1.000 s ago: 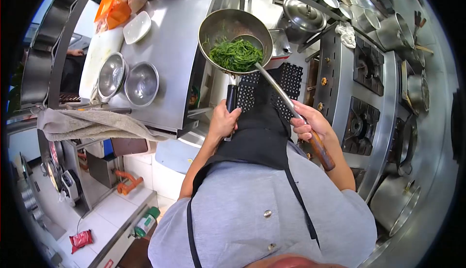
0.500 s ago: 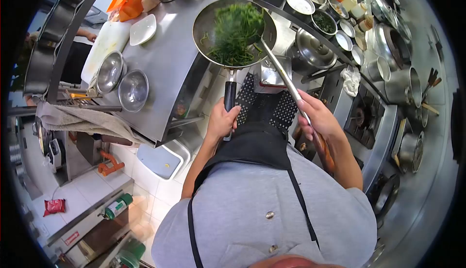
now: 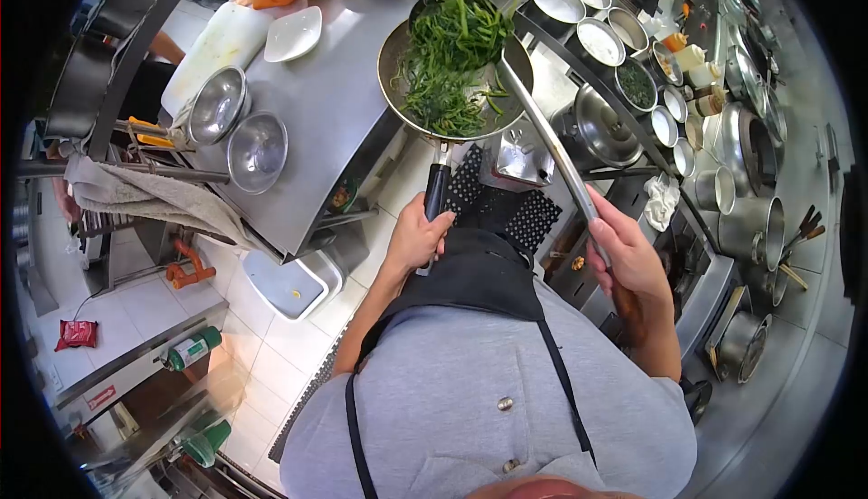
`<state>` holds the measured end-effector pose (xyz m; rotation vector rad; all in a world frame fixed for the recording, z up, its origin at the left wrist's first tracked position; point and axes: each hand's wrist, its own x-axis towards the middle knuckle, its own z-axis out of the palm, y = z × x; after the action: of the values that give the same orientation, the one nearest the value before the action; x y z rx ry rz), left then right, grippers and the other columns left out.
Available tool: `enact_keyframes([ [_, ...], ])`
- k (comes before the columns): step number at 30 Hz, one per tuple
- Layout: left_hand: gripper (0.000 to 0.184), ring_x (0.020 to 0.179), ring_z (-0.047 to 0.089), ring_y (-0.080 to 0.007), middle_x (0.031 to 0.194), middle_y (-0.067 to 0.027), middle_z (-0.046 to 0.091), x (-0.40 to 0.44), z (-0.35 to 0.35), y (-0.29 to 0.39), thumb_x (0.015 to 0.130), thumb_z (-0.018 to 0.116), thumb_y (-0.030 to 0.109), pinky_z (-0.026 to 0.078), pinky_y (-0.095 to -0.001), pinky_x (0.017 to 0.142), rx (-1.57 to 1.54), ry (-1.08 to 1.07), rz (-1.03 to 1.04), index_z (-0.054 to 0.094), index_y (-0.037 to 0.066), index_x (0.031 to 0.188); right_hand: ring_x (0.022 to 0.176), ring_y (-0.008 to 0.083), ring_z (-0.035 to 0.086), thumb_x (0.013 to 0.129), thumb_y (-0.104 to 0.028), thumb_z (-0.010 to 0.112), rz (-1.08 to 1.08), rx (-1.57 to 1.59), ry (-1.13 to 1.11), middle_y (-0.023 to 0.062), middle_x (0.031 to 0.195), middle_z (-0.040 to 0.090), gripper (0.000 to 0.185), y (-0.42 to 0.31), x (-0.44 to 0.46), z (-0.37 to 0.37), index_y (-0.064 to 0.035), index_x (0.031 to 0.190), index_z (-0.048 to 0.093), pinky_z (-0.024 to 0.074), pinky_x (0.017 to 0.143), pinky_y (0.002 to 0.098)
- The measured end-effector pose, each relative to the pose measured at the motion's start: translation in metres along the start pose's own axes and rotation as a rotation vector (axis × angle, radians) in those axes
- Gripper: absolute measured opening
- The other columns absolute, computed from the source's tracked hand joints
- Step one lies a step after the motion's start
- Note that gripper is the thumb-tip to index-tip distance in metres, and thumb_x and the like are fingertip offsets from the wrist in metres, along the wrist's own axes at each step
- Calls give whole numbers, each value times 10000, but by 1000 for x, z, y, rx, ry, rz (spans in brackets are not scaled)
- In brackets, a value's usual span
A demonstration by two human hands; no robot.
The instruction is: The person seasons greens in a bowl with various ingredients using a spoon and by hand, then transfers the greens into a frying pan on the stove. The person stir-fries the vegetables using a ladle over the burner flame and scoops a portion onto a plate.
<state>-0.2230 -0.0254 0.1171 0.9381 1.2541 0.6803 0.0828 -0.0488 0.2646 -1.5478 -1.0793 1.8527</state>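
My left hand (image 3: 419, 237) is wrapped round the black handle of a frying pan (image 3: 517, 92), held out in front of my body. Chopped leafy greens (image 3: 443, 106) lie in the pan. In my right hand (image 3: 633, 246) is a long metal ladle (image 3: 556, 142) with a wooden handle end, slanting up and left to the pan. Its dark bowl is heaped with greens and sits over the pan's far side. Whether the bowl touches the pan cannot be made out.
Left of the pan, a steel counter (image 3: 339, 92) carries a white dish (image 3: 294, 34), a cutting board (image 3: 212, 51) and steel bowls (image 3: 258, 151). Several pots of ingredients (image 3: 601, 40) and a lidded pot (image 3: 601, 128) stand on the right. A person's arm (image 3: 166, 47) shows at far left.
The pan has shifted slightly right and downward in view. The ladle's bowl now shows heaped with greens over the far side, where the greens were blurred before. Both grips stay the same.
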Motion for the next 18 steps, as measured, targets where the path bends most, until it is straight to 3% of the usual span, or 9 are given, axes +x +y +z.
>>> enact_keyframes([
  [2,193,434,530,-101,627,-16,540,3,-5,4,930,654,117,422,-271,385,-11,-21,19,484,25,926,393,74,436,1065,-255,443,-22,-120,29,-14,613,446,514,-12,16,11,-145,1552,320,417,346,228],
  [4,202,436,531,-100,628,-17,539,11,-15,9,934,659,129,423,-270,387,12,0,72,483,31,927,393,76,434,1070,-252,428,171,119,38,-14,619,447,503,-19,34,20,-147,1550,320,415,338,234],
  [6,202,438,533,-99,626,-17,539,12,-26,14,936,656,131,424,-274,389,2,0,71,478,36,927,377,72,415,1074,-264,420,200,234,38,-15,604,437,483,-5,45,23,-149,1536,340,382,305,238],
  [8,189,441,510,-89,628,-3,519,8,-33,14,941,653,140,411,-261,392,21,12,40,484,55,949,356,67,397,1074,-276,419,217,714,-211,-13,586,430,460,10,49,20,-147,1512,363,352,269,245],
  [9,189,441,510,-89,628,-3,519,9,-37,16,941,653,140,411,-261,392,18,9,38,484,55,949,343,65,392,1077,-267,407,235,836,-219,-8,572,423,429,11,49,24,-139,1486,383,346,253,247],
  [12,194,440,513,-92,627,-8,518,6,-52,17,944,650,142,411,-263,388,54,9,15,479,53,950,345,74,412,1080,-243,388,194,881,-242,1,570,429,401,-4,44,37,-130,1465,399,356,254,251],
  [14,197,438,512,-95,629,-13,522,9,-60,18,945,648,142,412,-264,386,9,-5,35,476,47,947,341,87,421,1071,-239,409,158,802,-194,9,567,442,436,-21,34,47,-127,1492,391,362,260,256],
  [16,200,435,526,-98,628,-18,535,12,-67,19,942,648,138,419,-273,382,-5,-10,45,474,41,932,339,98,426,1060,-244,437,26,367,-11,14,566,452,488,-35,25,58,-125,1527,362,375,278,258],
  [18,203,432,540,-102,627,-23,548,14,-76,19,938,647,133,426,-281,379,-15,-10,51,472,34,917,342,102,426,1051,-255,463,2,252,19,12,565,453,536,-33,34,65,-123,1551,326,387,296,252],
])
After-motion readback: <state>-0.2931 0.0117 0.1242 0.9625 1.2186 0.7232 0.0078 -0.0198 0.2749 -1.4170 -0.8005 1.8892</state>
